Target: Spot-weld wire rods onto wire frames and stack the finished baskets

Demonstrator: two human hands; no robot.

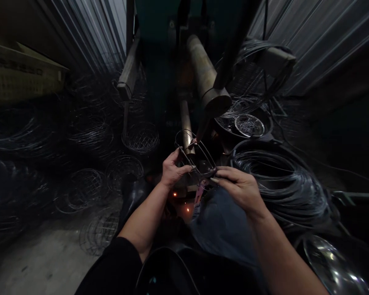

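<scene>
- Left hand (pixel 173 170): closed; the fingers are curled over the left side of a wire frame (pixel 194 152), and the thumb is pressed against it from beneath.
- Right hand (pixel 237 186): closed; the near right end of the same frame is pinched between thumb and fingertips.
- Wire frame: an open skeleton of thin hoops and ribs, held in the air between both hands, above the person's lap. Its far edge is set against the electrode tip (pixel 199 138).
- Electrode tip: the pointed lower end of a tapered arm (pixel 206 80) that slopes down from a dark green machine at the top of the view.
- Sparks (pixel 174 194): a few orange points are seen below the hands.
- Step in hand, as judged: one wire crossing of the frame is being presented to the tip for joining. Contact at the tip itself is too dark to confirm.
- Next move, as judged: a steady two-handed hold is called for, fingers kept clear of the tip. A small turn of the frame would be needed to bring another crossing under it.
- Coil of wire (pixel 279 180): a large dark bundle just to the right of the right hand.
- Wire baskets (pixel 140 138): many rounded ones are piled on the floor (pixel 33 266) to the left.
- Shiny dish (pixel 249 125): laid behind the coil, near the arm.
- Corrugated wall (pixel 322 37): metal sheeting on both sides.
- Brands, labels, writing: none can be read. A pale yellow panel (pixel 21 78) at upper left carries no legible mark.
</scene>
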